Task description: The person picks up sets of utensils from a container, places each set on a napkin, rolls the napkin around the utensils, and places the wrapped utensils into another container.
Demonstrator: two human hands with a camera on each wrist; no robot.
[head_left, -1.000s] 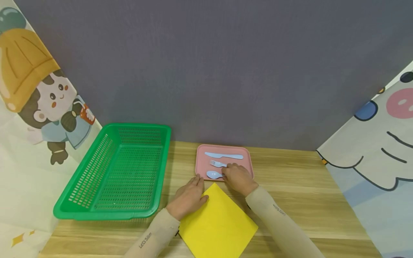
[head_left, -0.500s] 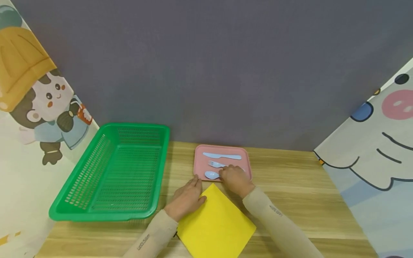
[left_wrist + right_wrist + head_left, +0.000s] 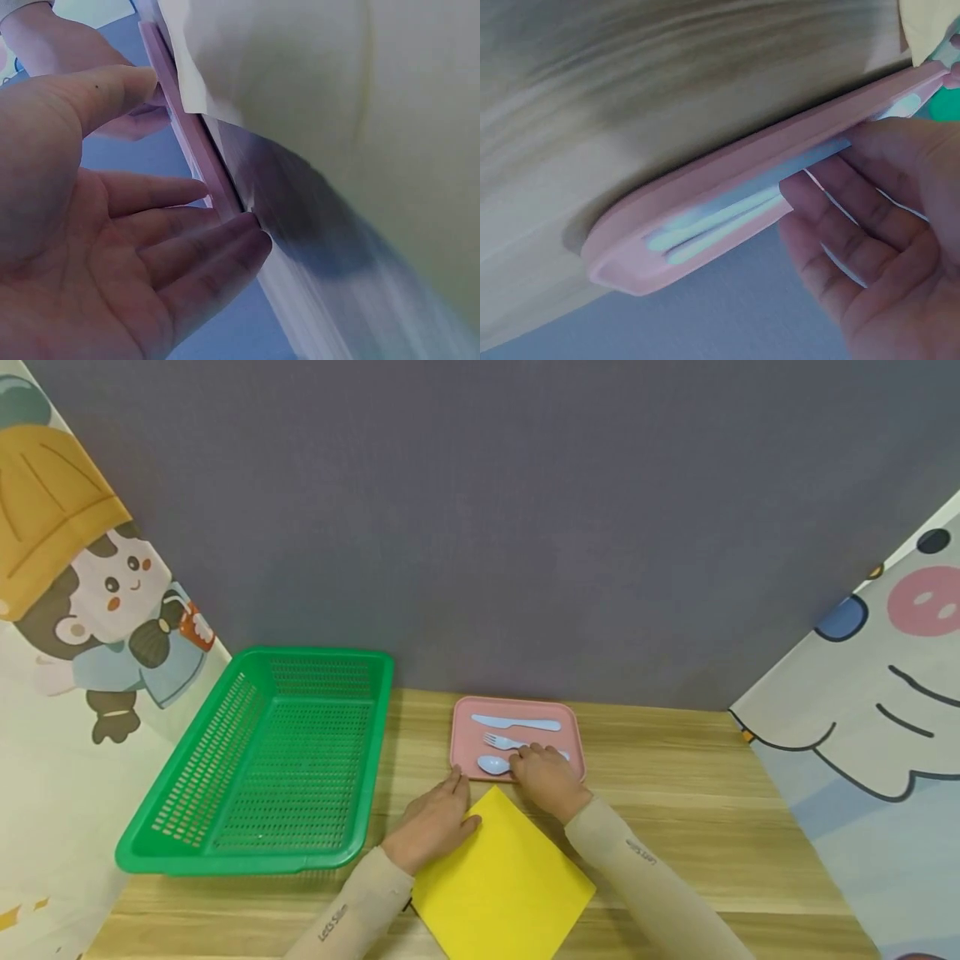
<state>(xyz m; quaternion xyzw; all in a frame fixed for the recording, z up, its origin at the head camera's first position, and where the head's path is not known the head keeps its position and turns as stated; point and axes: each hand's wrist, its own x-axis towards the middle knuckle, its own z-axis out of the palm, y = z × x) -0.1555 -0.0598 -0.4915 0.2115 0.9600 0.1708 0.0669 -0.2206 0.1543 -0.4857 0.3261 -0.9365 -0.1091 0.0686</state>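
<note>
A pink tray [image 3: 465,735] lies on the wooden table against the grey back panel. On it a light blue knife [image 3: 517,724], fork [image 3: 501,742] and spoon [image 3: 492,764] lie roughly parallel, the knife farthest from me. My right hand [image 3: 551,781] reaches over the tray's near right part and pinches the spoon's handle [image 3: 821,154] between thumb and fingers, covering part of the fork's handle too. With nearly straight fingers, my left hand [image 3: 435,822] touches the tray's near left edge [image 3: 214,169]; its thumb lies by a yellow sheet [image 3: 506,885].
A green perforated basket [image 3: 375,777] stands on the left of the wooden table [image 3: 697,810]. The yellow sheet lies diagonally in front of the tray, one corner pointing at it. Cartoon-printed panels [image 3: 862,710] border both sides.
The spoon has shifted very slightly toward the fork under my right hand. My left hand keeps its place at the tray's edge. The head view has turned a little.
</note>
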